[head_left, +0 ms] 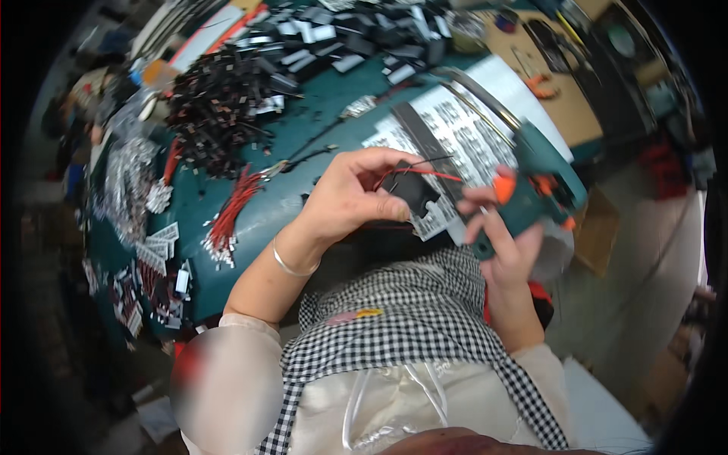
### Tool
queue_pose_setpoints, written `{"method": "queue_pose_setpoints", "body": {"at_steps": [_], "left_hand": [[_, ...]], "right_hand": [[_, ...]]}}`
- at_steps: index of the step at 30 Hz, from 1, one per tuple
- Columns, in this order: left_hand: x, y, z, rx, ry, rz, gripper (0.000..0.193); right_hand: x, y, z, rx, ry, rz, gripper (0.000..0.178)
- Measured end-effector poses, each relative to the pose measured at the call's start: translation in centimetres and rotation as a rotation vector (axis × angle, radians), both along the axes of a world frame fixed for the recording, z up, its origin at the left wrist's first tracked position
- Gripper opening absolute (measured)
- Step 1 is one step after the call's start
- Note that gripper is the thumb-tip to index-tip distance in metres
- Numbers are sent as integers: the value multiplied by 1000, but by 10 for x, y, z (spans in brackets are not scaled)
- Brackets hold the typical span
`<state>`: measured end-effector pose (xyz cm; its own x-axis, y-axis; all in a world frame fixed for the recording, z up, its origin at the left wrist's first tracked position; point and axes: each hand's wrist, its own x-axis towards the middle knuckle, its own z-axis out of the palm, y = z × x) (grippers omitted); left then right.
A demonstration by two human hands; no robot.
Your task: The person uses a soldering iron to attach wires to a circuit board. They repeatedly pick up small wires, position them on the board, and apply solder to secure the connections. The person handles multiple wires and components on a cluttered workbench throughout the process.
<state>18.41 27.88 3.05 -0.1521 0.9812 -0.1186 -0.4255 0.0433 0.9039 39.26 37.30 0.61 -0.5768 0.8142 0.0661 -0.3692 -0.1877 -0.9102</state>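
My left hand (353,189) grips a flat black rectangular piece (408,188), thumb in front and fingers behind. Thin red and black wires (436,174) run from that piece toward the right. My right hand (504,239) is raised just right of it, its fingers bent and blurred by motion. Around and behind those fingers shows a green tool (523,208) with orange parts; whether the hand grips it is unclear. Below the black piece sits a small, pale, clear-looking bit (434,220), partly hidden. Printed white sheets (474,125) lie beyond my hands, with a dark strip (425,129) across them.
A green tabletop (296,205) carries a large heap of black wired parts (220,106) and a bundle of red wires with white connectors (231,212). More black pieces (341,38) cover the far side. Clear plastic bags (129,182) lie at left. Orange-handled pliers (541,87) rest on a brown board (565,114).
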Motion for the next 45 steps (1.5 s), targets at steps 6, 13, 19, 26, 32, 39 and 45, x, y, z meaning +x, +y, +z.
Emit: {"method": "queue_pose_setpoints", "body": {"at_steps": [6, 13, 19, 26, 32, 39, 45], "left_hand": [[34, 1, 0, 84, 42, -70, 56], [35, -6, 1, 96, -45, -154, 52], [56, -15, -21, 17, -379, 13, 46], [23, -38, -7, -100, 207, 98, 23], [5, -51, 3, -141, 413, -20, 15], [37, -41, -8, 56, 832, -173, 11], [42, -41, -12, -13, 657, -111, 13]], "right_hand": [[-9, -4, -1, -108, 64, 43, 55], [-5, -19, -9, -241, 225, 139, 63], [-14, -30, -10, -75, 150, -27, 82], [14, -12, -15, 35, 84, 14, 73], [18, -16, -17, 16, 77, 52, 76], [15, -28, -18, -63, 104, 155, 75], [18, -30, -20, -100, 96, 185, 75]]}}
